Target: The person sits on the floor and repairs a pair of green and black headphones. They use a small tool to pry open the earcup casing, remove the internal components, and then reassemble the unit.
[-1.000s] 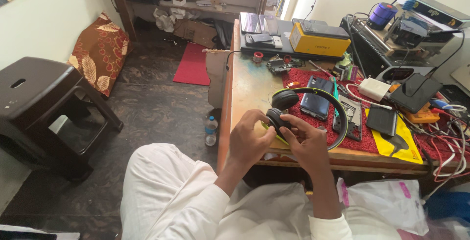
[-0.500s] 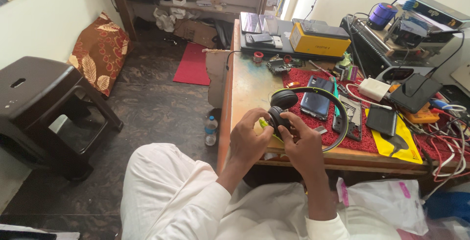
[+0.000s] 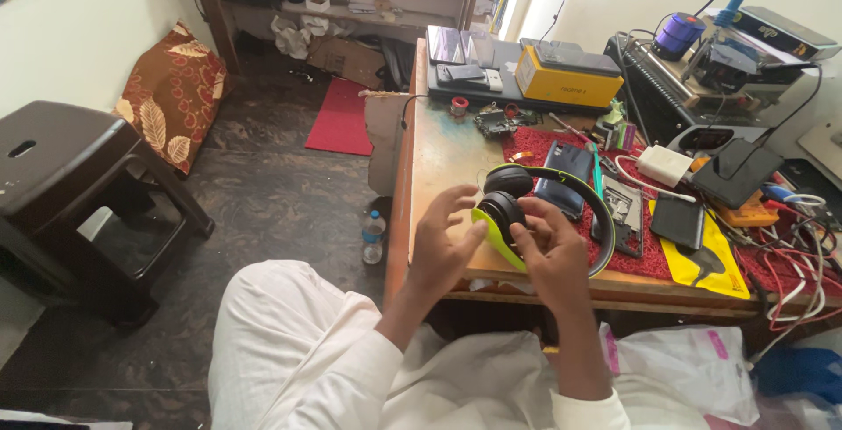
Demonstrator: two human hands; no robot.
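The headphones [image 3: 526, 211] look like smooth plastic, black with a glossy lime-green trim. The table [image 3: 443, 154] is worn, scuffed wood. A rough red cloth mat [image 3: 535, 145] lies on it, near a glossy yellow cardboard box [image 3: 566, 79].

A dark plastic stool [image 3: 66, 163] stands at nine o'clock, a patterned cushion [image 3: 171, 97] at ten, a red mat [image 3: 342, 119] at eleven, a yellow box [image 3: 566, 79] at one, a water bottle [image 3: 374, 235] beside the counter [image 3: 443, 154].
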